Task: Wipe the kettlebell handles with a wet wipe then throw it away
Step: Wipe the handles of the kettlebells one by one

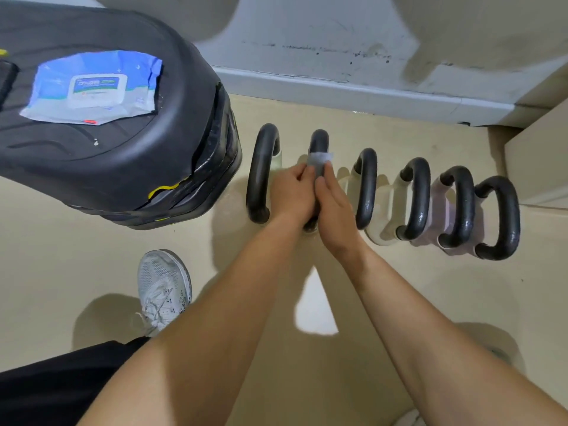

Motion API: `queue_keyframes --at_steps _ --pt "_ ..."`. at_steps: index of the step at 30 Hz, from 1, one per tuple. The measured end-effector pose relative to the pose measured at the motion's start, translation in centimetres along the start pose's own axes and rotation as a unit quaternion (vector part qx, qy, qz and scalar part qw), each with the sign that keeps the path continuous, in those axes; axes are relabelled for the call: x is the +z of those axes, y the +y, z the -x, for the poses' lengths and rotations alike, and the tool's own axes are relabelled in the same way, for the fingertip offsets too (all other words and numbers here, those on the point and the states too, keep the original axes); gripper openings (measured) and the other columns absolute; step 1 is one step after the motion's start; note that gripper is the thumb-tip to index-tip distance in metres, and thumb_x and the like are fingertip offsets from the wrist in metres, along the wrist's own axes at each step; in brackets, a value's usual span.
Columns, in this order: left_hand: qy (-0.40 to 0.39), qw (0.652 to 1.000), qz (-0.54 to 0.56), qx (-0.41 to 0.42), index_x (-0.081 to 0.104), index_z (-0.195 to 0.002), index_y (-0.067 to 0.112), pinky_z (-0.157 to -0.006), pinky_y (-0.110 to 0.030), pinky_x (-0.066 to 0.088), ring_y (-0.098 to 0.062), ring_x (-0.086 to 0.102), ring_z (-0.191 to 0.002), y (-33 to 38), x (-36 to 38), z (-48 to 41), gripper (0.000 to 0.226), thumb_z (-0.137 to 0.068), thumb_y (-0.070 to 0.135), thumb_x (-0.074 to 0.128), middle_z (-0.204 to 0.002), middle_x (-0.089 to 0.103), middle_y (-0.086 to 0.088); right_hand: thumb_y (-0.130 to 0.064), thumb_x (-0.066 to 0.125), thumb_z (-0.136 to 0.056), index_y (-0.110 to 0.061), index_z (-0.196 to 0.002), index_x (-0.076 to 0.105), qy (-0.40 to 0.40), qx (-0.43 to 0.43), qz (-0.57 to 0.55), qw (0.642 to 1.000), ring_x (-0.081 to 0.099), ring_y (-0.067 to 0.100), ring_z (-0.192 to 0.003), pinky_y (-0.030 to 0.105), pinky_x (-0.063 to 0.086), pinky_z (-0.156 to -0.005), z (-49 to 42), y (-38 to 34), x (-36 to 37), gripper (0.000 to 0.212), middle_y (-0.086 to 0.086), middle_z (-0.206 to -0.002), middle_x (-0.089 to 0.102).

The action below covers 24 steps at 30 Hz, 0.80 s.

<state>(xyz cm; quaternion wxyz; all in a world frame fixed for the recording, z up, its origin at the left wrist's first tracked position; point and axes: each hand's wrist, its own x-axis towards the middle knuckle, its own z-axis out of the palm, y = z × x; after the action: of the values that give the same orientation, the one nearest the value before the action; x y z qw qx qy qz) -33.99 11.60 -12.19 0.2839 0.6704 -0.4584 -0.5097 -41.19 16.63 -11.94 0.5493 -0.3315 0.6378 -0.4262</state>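
White wet wipe (319,157) wraps the second black curved kettlebell handle (318,141), whose long axis runs 12 to 6 o'clock. Left hand (292,192) grips that handle; right hand (333,207) clasps the wipe. Four further black handles (367,186) lie toward 3 o'clock, nearer the right hand. The gripped handle's near end is hidden, and no bin is visible.

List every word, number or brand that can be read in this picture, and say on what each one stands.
"75%": on the white lid label of the wet wipes pack; read with some doubt, and the characters after it are too blurred.
Smaller print on the pack: too small to read.
Kettlebell handles, shoe: no text visible.
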Motion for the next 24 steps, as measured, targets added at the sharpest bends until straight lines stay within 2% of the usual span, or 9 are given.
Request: queue_keyframes --at_steps 2,4,6,9,12,16,18,20,24 --pt "-0.018 0.999 0.016 -0.022 0.067 -0.073 0.008 -0.071 -0.039 0.06 -0.029 0.071 -0.073 1.1 0.2 -2.2 0.032 -0.092 0.03 0.054 -0.071 0.07 -0.013 -0.045 0.03 -0.11 -0.015 -0.106 0.07 0.021 0.035 -0.041 0.998 0.065 -0.002 -0.087 0.014 0.049 -0.079 -1.9 -1.4 0.3 0.05 -0.005 -0.098 0.071" --pt "-0.02 0.999 0.012 -0.036 0.071 -0.078 0.005 -0.082 -0.052 0.059 -0.038 0.071 -0.088 1.9 0.4 -4.3 0.031 -0.086 0.03 0.056 -0.083 0.073 -0.021 -0.047 0.029 -0.109 -0.018 -0.088 0.069 0.037 0.058 -0.081 0.994 0.066 0.008 -0.092 0.023 0.052 -0.09 -3.2 -2.8 0.6 0.054 0.001 -0.091 0.071" --pt "-0.011 0.999 -0.003 -0.039 0.074 -0.085 0.004 -0.089 -0.049 0.057 -0.036 0.071 -0.092 2.4 0.4 -4.9 0.032 -0.091 0.03 0.057 -0.09 0.074 -0.02 -0.048 0.029 -0.109 -0.021 -0.092 0.069 0.036 0.053 -0.101 0.993 0.068 0.011 -0.098 0.03 0.052 -0.099 -3.9 -3.1 0.8 0.051 0.001 -0.094 0.073" --pt "-0.019 1.0 -0.004 -0.024 0.068 -0.075 0.005 -0.076 -0.047 0.058 -0.026 0.067 -0.07 2.2 0.1 -2.7 0.037 -0.091 0.035 0.053 -0.071 0.069 -0.012 -0.046 0.029 -0.109 -0.016 -0.092 0.07 0.031 0.055 -0.117 0.991 0.071 0.008 -0.084 0.019 0.056 -0.082 -2.1 -2.4 1.0 0.054 -0.001 -0.082 0.076" --pt "-0.038 0.998 -0.051 0.015 0.063 -0.071 0.014 -0.055 -0.02 0.048 -0.002 0.056 -0.052 -0.6 -0.9 0.7 0.034 -0.098 0.032 0.054 -0.062 0.063 0.003 -0.048 0.029 -0.108 -0.007 -0.132 0.061 -0.008 -0.013 -0.098 0.995 0.066 0.026 -0.11 0.021 0.055 -0.085 0.7 0.9 0.8 0.057 0.023 -0.118 0.069" --pt "-0.033 0.997 -0.059 0.04 0.063 -0.071 0.018 -0.052 -0.011 0.041 -0.002 0.056 -0.054 -1.5 -1.2 1.2 0.034 -0.1 0.03 0.052 -0.063 0.063 0.004 -0.047 0.028 -0.106 -0.01 -0.131 0.06 -0.049 -0.051 -0.086 0.994 0.064 0.01 -0.116 0.026 0.049 -0.101 0.6 2.4 0.0 0.054 0.011 -0.121 0.069" --pt "-0.045 0.999 -0.017 -0.004 0.07 -0.077 0.016 -0.07 -0.02 0.055 -0.01 0.067 -0.07 -0.4 -0.4 -0.9 0.031 -0.098 0.032 0.052 -0.073 0.072 -0.002 -0.039 0.026 -0.111 -0.009 -0.126 0.064 -0.009 -0.011 -0.108 0.994 0.068 0.005 -0.107 0.018 0.052 -0.092 -1.4 1.0 0.2 0.051 0.007 -0.116 0.072" --pt "-0.055 0.998 0.012 -0.04 0.075 -0.093 0.021 -0.088 -0.039 0.058 -0.02 0.072 -0.089 0.4 0.0 -2.9 0.032 -0.087 0.039 0.049 -0.088 0.076 -0.002 -0.04 0.026 -0.111 -0.007 -0.13 0.064 0.015 0.017 -0.133 0.991 0.067 0.008 -0.112 0.021 0.052 -0.098 -3.5 -0.3 0.3 0.054 0.008 -0.121 0.072" --pt "-0.06 0.997 -0.012 -0.039 0.072 -0.091 0.013 -0.088 -0.049 0.057 -0.028 0.071 -0.088 0.4 -0.4 -2.7 0.041 -0.085 0.042 0.043 -0.089 0.074 -0.011 -0.046 0.026 -0.109 -0.002 -0.134 0.062 0.012 0.063 -0.22 0.973 0.065 0.022 -0.119 0.034 0.047 -0.108 -3.8 -0.3 -0.5 0.062 0.012 -0.118 0.072"
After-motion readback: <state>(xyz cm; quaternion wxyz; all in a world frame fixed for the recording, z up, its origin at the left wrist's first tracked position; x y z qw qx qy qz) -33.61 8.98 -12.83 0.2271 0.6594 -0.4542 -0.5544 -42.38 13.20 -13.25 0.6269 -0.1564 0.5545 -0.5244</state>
